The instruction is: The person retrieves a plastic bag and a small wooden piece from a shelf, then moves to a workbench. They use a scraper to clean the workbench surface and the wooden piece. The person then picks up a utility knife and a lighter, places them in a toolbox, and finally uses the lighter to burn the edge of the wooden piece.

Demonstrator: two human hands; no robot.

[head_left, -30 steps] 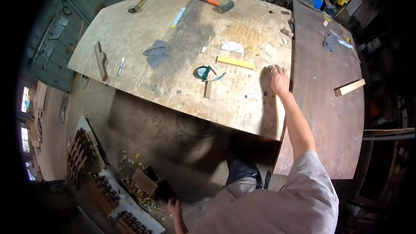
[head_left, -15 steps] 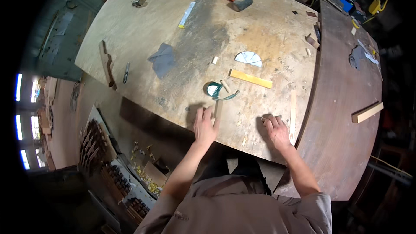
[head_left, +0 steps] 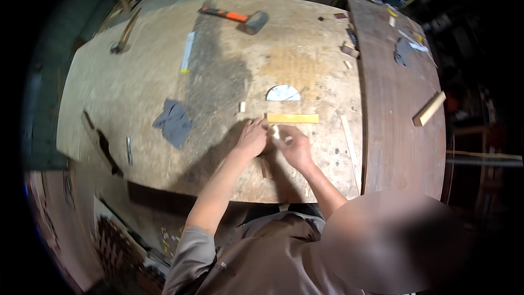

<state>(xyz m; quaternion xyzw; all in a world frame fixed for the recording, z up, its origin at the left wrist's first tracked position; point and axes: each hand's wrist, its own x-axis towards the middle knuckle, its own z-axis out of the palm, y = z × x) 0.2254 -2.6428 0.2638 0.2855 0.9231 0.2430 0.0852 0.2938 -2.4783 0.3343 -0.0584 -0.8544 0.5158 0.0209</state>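
Observation:
My left hand (head_left: 254,138) is above the worktable with its fingers curled, and what they close on is hidden. Close beside it, my right hand (head_left: 295,146) pinches a short pale wooden peg (head_left: 275,131) between thumb and fingers. Just beyond both hands lies a yellow wooden strip (head_left: 293,118). Below them on the tabletop is a narrow brown wooden stick (head_left: 263,167), partly in shadow. The green tape measure is not visible now. Farther off are a white half-round protractor (head_left: 283,93) and another small wooden peg (head_left: 242,107).
On the worktable (head_left: 136,82) lie a rubber mallet (head_left: 254,22), a hammer (head_left: 118,46), a ruler (head_left: 188,52), a grey cloth (head_left: 173,123), a knife (head_left: 129,150) and a dark wooden tool (head_left: 103,145). A thin wood strip (head_left: 350,150) and a block (head_left: 429,109) are at right.
My hands have come together farther onto the table, the right moving left to meet the left. The peg is now in my right hand, and the tape measure has gone from sight. The view has shifted.

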